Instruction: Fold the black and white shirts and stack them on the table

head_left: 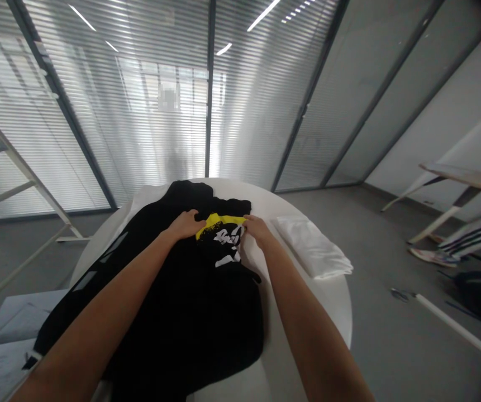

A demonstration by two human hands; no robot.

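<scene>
A large black garment (190, 324) lies spread over a white round table (338, 312). Its far part carries a yellow and white print, and I cannot tell whether it is a shirt or a sweatshirt. My left hand (187, 224) is closed on the cloth at the left end of the yellow patch. At the patch's right end my right hand (257, 229) pinches the garment's edge between thumb and fingers. Between the two hands the yellow strip runs fairly straight. Beyond them the black cloth is bunched up. A folded white cloth (313, 245) rests to the right of my right hand.
Papers (22, 324) are at the lower left, beside a pale ladder-like frame (31, 176). Glass panels with blinds (165, 123) stand behind the table. On the right are a wooden-topped table (466, 177), a person's striped trouser leg (475, 240), and a white pole (458, 326) on the floor.
</scene>
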